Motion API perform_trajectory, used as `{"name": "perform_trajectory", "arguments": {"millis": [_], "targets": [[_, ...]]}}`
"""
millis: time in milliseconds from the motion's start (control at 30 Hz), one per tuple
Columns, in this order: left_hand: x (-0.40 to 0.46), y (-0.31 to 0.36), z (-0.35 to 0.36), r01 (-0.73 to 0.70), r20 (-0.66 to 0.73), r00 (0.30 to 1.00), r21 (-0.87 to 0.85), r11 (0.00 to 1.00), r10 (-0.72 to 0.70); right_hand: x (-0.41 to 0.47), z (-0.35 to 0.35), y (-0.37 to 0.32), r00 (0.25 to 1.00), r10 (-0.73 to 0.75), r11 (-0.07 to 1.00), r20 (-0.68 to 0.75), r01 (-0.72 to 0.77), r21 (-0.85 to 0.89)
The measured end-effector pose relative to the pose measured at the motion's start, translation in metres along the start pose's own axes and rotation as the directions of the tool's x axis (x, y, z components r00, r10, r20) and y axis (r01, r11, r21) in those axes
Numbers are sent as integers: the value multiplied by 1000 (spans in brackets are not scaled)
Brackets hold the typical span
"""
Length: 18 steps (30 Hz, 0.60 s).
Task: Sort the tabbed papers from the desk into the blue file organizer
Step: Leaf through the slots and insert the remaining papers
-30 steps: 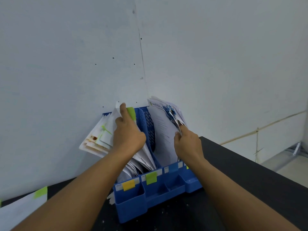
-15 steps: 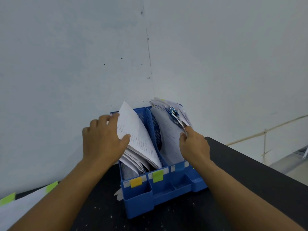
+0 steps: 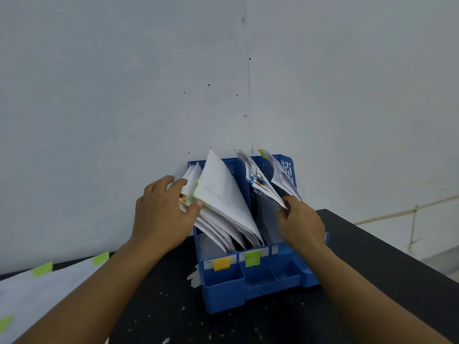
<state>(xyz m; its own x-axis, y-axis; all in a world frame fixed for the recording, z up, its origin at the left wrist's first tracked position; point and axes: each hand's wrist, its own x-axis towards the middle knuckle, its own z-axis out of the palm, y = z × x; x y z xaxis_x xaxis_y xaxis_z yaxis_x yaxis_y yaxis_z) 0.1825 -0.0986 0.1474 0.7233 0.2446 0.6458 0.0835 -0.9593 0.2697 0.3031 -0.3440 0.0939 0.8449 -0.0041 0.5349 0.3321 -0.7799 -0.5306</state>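
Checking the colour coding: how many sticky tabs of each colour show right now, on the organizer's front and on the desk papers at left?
Yellow tab on organizer front: 1
Green tab on organizer front: 1
Green tabs on desk papers: 3
Total: 5

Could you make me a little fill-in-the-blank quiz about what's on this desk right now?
1. The file organizer is coloured ____.
2. The sticky tab on its leftmost front label is ____, beside a green tab.
3. The left hand grips a stack of papers in the organizer's ____ slot.
4. The right hand pinches papers standing ____ of that stack.

Missing words: blue; yellow; left; right
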Motion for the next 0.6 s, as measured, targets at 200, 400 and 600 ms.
{"name": "perform_trajectory", "arguments": {"millis": [200,400,600], "targets": [[-59,-62,-33,212,4,977,-179,961,-215,-40,7,-6,999,-33,999,-22,33,6],[-143,-132,-52,475,202,867,-65,877,-455,-132,33,-62,911,-379,900,-163,404,166],[-202,-180,-61,535,279,795,96,839,-539,-199,87,-135,811,-480,865,335,373,335]]}}
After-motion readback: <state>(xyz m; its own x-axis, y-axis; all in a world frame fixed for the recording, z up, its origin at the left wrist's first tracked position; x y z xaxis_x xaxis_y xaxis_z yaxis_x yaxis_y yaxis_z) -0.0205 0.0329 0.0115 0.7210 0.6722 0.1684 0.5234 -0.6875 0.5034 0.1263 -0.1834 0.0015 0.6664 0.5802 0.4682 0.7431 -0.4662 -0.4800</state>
